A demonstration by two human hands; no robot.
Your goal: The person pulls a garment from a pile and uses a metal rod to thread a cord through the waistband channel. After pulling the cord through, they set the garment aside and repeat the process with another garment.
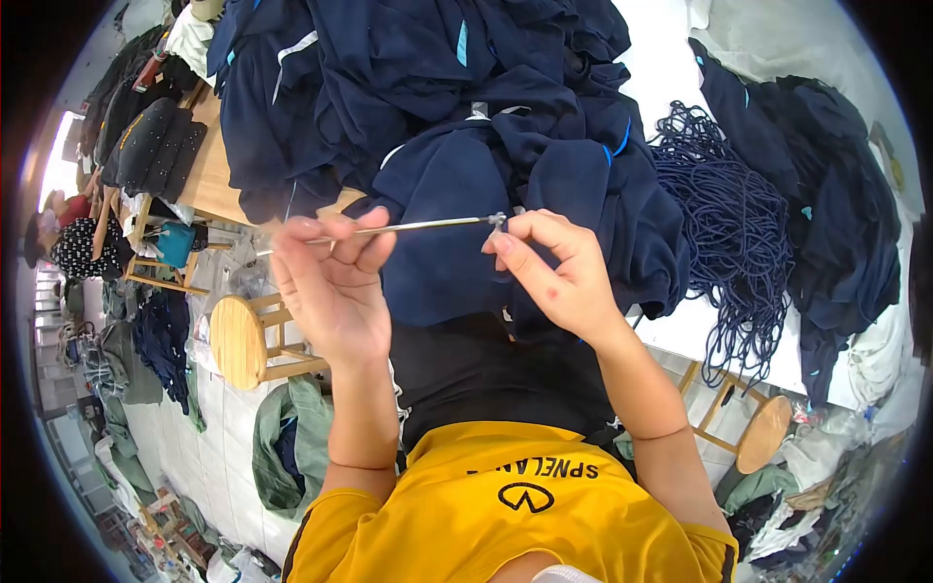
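Observation:
My left hand [335, 287] holds a thin metal rod [437, 224] between thumb and fingers, almost level in front of my body. At the rod's right end is a small greyish bit [498, 222], too small to name. My right hand [564, 277] pinches at that end, thumb and forefinger close together. Just beyond and beneath my hands lies a dark navy garment [452, 194] with blue and white trim, spread at the table's near edge. More navy garments [389, 58] are heaped behind it.
A tangled pile of navy cords [724, 214] hangs over the white table's edge at right, beside more dark garments [826, 185]. Wooden stools [238, 342] stand left and right. Green cloth [296, 442] lies on the floor. Another person [83, 243] is at far left.

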